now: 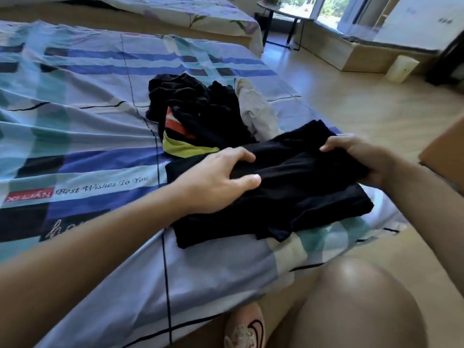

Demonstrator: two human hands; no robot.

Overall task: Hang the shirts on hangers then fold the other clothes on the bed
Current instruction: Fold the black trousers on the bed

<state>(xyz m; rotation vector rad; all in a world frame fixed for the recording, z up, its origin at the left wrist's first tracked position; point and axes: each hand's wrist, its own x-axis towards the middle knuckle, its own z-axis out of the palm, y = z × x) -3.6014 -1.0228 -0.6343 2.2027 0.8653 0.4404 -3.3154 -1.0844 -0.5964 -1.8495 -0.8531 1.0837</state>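
**A:** Which step is this, would you say?

**B:** Folding, by the look of it. A black cloth garment [288, 194] lies partly doubled over near the corner of the bed with the blue, teal and lilac checked sheet [88, 121]. Both hands are on it.

**A:** How are they holding it?

**B:** The left hand [213, 184] has its fingers [241, 154] curled over a raised ridge of the cloth and the thumb closing in from the near side, so it pinches the fold. The right hand [359, 159] grips the other end of that ridge, fingers [334, 144] hooked over the top. The garment runs between the two hands, with its lower layer flat on the sheet beneath them.

**A:** And how would you do it well?

**B:** Keep the ridge taut between the hands and lay it down so the edges meet the layer below. Then smooth it outward before letting go. The cloth looks limp and will likely bunch if one side drops first. It also sits close to the bed's edge, so I'd fold toward the middle.

**A:** What's left?

**B:** Quite a bit, I think. Just behind the garment is a crumpled heap of dark clothes [195, 101], with a yellow-green and red piece [180, 144] and a pale grey garment [256, 114] among them. I can't see any hangers.
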